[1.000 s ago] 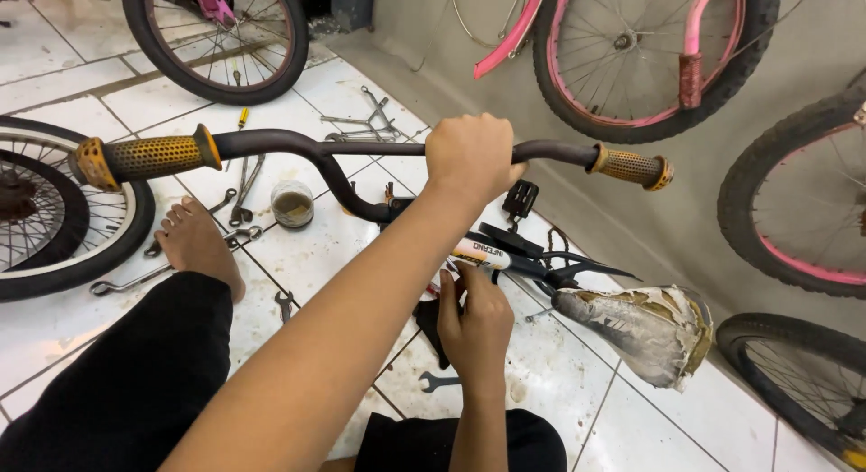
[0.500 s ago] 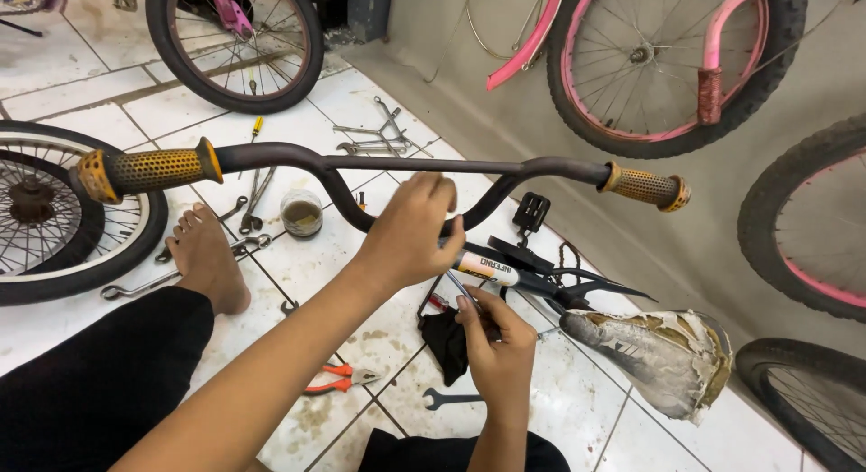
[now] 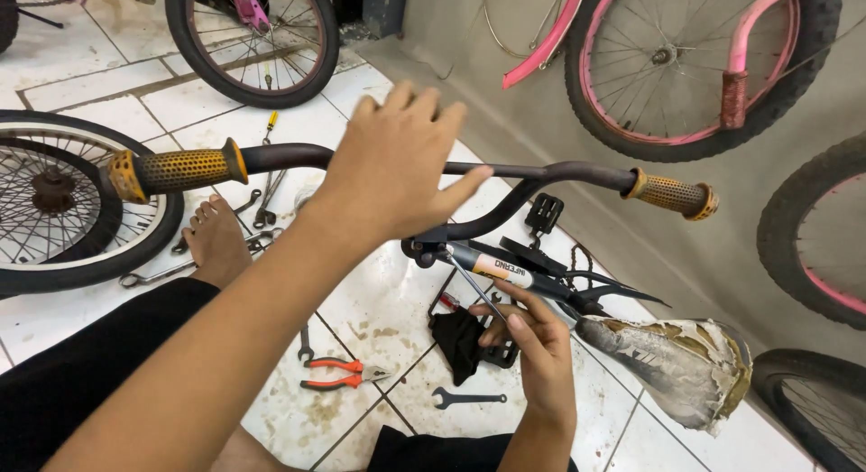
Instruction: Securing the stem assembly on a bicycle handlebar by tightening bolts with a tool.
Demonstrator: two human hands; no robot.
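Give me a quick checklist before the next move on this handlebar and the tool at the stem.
1. Left hand steadying the handlebar: not ok, fingers look open, resting loosely over the bar.
2. Right hand holding the thin tool: ok.
3. Tool tip seated at the stem clamp: cannot tell, too small.
4. Pliers and wrench nearby on the tiled floor: ok.
5. Bare foot apart from the loose wheel: cannot tell, they look very close.

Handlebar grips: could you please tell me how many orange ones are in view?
2. The left grip sits on the bar end above the bare foot; the right grip is on the far end, near the pink bike's wheel. None seems hidden.
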